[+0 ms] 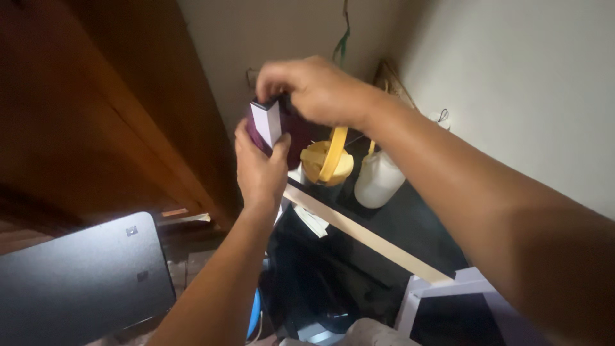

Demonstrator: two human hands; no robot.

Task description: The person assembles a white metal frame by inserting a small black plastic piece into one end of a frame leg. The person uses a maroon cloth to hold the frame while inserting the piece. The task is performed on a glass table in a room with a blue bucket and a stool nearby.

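At the bottom left, nearest the camera, lies a dark grey laptop (77, 282) with its lid down. At the bottom right stands a pale lavender frame (448, 288) around a dark panel, and a light wooden strip (365, 234) runs from it up and to the left, along the edge of a dark surface (416, 224).

Both forearms reach up from the bottom of the view and meet above that surface. The left hand (259, 170) comes from below, its fingers and thumb wrapped around the lower part of a small purple box (269, 125) with a pale lavender side panel. It holds the box upright, raised in the air above the near left edge of the surface. The right hand (314, 90) comes in from the right and sits on top of the box, its fingers curled down and pinching the upper end. So both hands are closed on the same box, one low, one high.

Just behind the box, on the surface, stands a bottle with a yellow lid and yellow strap (328, 161). Beside it to the right is a white plastic jug (378, 179). White paper scraps (312, 221) lie near the wooden strip.

On the left, a brown wooden door (115, 109) rises beside the hands. Behind everything, pale walls (512, 77) meet in a corner, where a green cord (343, 41) hangs.
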